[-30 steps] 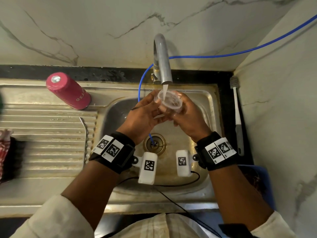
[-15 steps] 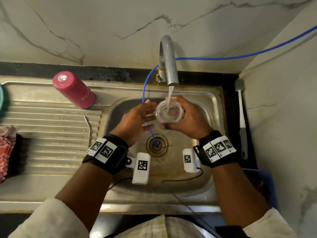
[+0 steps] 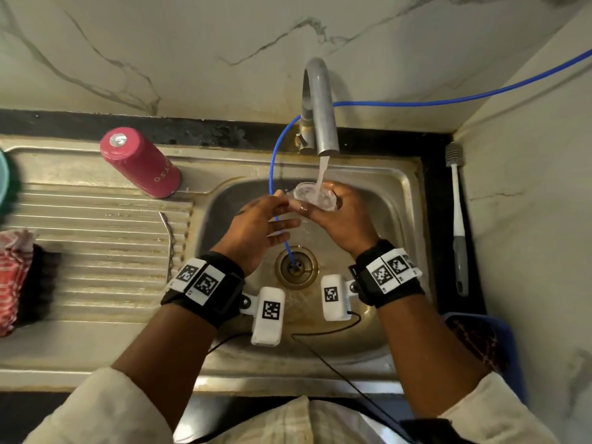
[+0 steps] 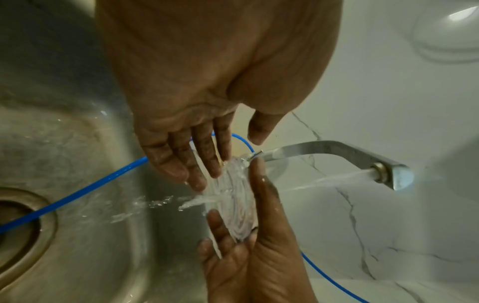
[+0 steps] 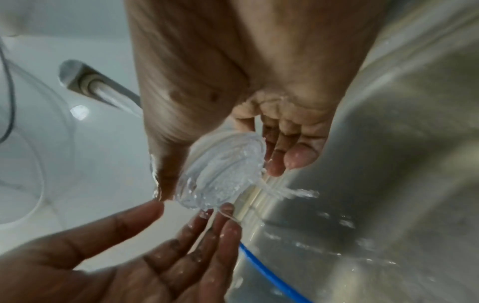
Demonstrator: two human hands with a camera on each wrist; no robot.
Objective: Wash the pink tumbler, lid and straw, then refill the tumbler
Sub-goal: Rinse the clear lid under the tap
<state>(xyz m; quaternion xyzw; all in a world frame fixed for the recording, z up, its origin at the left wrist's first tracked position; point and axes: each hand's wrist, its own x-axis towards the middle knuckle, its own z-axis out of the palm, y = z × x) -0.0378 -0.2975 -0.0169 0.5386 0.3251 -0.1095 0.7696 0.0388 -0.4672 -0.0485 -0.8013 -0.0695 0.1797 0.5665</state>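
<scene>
Head view, sink area: steel sink (image 3: 407, 200) with ribbed drainboard (image 3: 96, 245) to its left; pink tumbler (image 3: 141, 163) standing upside down at the back of the drainboard, base up, well apart from both hands; metal straw (image 3: 168, 232) lying on the drainboard ribs just beside the basin edge; tap (image 3: 320, 107) running, stream falling onto the clear lid (image 3: 315, 195); blue tube (image 3: 275, 174) dropping from behind the tap into the drain (image 3: 296, 267), passing the left hand's fingers; bottle brush (image 3: 458, 219) lying on the dark ledge right of the sink; red-and-white cloth (image 3: 12, 277) at the far left edge; blue basket (image 3: 477, 341) at lower right, partly hidden by the right forearm.

Against half a second earlier: the left hand has drawn back from the lid, its fingers now lower and looser; the lid sits nearer the spout; the tumbler and straw lie as before.

Hands: right hand (image 3: 339, 216) held palm-up under the stream, thumb and fingers curled round the lid's rim, gripping it; left hand (image 3: 256, 232) beside it, fingers (image 4: 181, 164) straight and slightly spread, tips just touching or nearly touching the lid's edge, holding nothing; both wrists raised over the basin; water spraying off the lid (image 5: 223, 170) in the wrist views.
</scene>
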